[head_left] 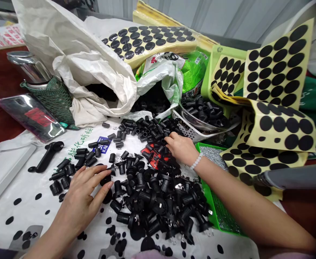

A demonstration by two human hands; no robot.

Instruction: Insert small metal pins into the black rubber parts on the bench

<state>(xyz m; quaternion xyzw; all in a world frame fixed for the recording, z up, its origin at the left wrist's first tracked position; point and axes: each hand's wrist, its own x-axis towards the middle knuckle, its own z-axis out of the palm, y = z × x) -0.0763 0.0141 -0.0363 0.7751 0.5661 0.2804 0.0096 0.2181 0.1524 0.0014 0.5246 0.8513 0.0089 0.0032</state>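
My left hand is over the white sheet at the left of the pile, thumb and fingers apart. Its fingertips are beside a few small black plastic parts. My right hand, with a pale bead bracelet, reaches into the heap of short black plastic tubes. Its fingers are bent and close together; whatever lies between them is hidden. Between both hands spreads a pile of black flanged plastic fittings with small metal tabs. A smaller group of black tubes lies beyond my left hand.
Behind stand white sacks, a glass bowl of black tubes and a white basket. At right are a green tray of small metal pieces and sheets of black round stickers. A phone leans against a netted flask.
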